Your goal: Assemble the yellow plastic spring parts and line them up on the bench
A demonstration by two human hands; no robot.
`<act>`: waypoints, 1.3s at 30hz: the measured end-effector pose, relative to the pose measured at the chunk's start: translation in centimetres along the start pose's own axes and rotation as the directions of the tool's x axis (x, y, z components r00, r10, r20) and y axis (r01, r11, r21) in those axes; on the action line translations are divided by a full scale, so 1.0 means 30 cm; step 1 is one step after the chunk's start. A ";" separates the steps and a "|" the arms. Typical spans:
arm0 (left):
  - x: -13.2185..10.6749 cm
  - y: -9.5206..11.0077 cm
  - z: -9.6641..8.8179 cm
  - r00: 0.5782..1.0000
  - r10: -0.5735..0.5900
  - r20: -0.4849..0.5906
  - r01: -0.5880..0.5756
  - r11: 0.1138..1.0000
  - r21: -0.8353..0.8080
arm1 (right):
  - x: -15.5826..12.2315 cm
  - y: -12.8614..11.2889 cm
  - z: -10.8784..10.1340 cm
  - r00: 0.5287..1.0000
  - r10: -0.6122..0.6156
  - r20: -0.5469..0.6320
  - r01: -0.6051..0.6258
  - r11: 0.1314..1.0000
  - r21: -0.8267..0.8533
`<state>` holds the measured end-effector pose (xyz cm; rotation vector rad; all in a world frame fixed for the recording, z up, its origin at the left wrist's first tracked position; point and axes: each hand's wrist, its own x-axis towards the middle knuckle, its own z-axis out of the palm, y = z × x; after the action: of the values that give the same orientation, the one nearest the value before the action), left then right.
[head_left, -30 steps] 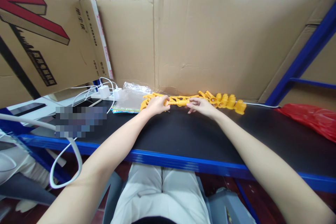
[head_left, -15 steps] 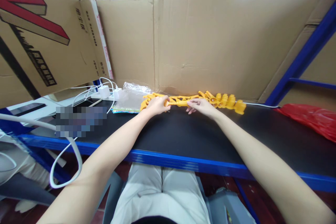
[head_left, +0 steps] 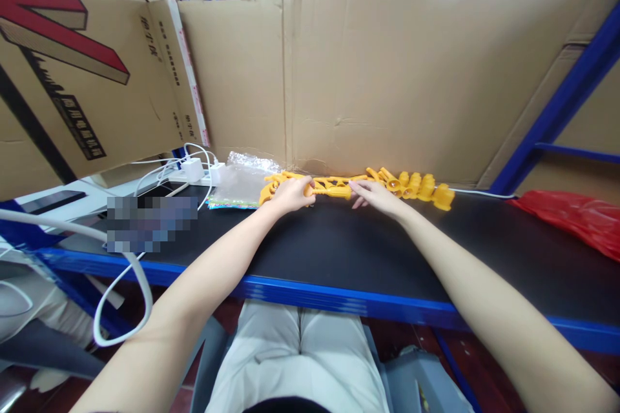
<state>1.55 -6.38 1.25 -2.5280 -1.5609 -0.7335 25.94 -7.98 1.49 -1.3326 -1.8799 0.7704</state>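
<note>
My left hand [head_left: 292, 195] is closed around one end of a yellow plastic rod [head_left: 320, 190] and holds it level over the black table top. The rod's right end carries a wider, flared yellow piece [head_left: 341, 191]. My right hand [head_left: 375, 196] is at that flared end, fingers stretched out and apart, fingertips close to its rim; whether they touch it I cannot tell. Behind both hands lie more yellow plastic parts [head_left: 334, 179], some openwork. Several yellow cup-shaped pieces [head_left: 421, 187] stand in a row right of my right hand.
A cardboard wall [head_left: 387, 77] closes off the back. Clear plastic bags [head_left: 242, 181] lie to the left, near white chargers [head_left: 192, 169] and cables. A red plastic bag [head_left: 566, 219] is at the right. The blue shelf edge [head_left: 339, 300] runs along the front.
My right hand has shifted slightly right along the rod, and the flared end now shows beside its fingertips. My left hand keeps its hold in about the same place.
</note>
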 end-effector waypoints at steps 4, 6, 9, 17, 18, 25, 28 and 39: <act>0.001 -0.003 -0.001 1.000 0.002 0.001 -0.002 1.000 -0.016 | 0.000 0.015 -0.005 0.987 -0.161 -0.012 0.161 0.987 -0.017; 0.001 -0.002 -0.002 1.000 0.003 0.000 -0.003 1.000 -0.021 | 0.003 0.019 -0.002 0.978 -0.207 -0.014 0.207 0.978 -0.026; -0.002 0.002 -0.003 1.000 -0.003 -0.001 0.003 1.000 -0.016 | 0.009 0.021 0.004 0.976 -0.215 -0.038 0.214 0.976 -0.042; -0.004 0.006 -0.004 1.000 -0.005 0.009 0.005 1.000 -0.006 | 0.003 0.002 0.007 0.983 -0.180 -0.028 0.180 0.983 0.023; -0.004 0.005 -0.005 1.000 -0.004 0.010 0.004 1.000 -0.004 | 0.003 0.000 0.008 0.985 -0.171 -0.029 0.172 0.985 0.021; -0.007 0.012 -0.007 1.000 0.003 0.018 -0.003 1.000 0.007 | 0.011 -0.001 0.019 0.995 -0.090 -0.043 0.093 0.992 0.090; -0.006 0.013 -0.008 1.000 0.000 0.019 0.000 1.000 0.003 | 0.007 -0.005 0.018 0.995 -0.092 -0.047 0.096 0.992 0.086; -0.006 0.011 -0.011 1.000 0.005 0.013 -0.005 1.000 -0.007 | -0.015 -0.017 -0.001 0.985 -0.158 0.067 0.155 0.987 0.041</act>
<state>1.64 -6.79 1.51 -2.5456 -1.5575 -0.7248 25.81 -8.57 1.82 -1.1334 -1.9898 0.7750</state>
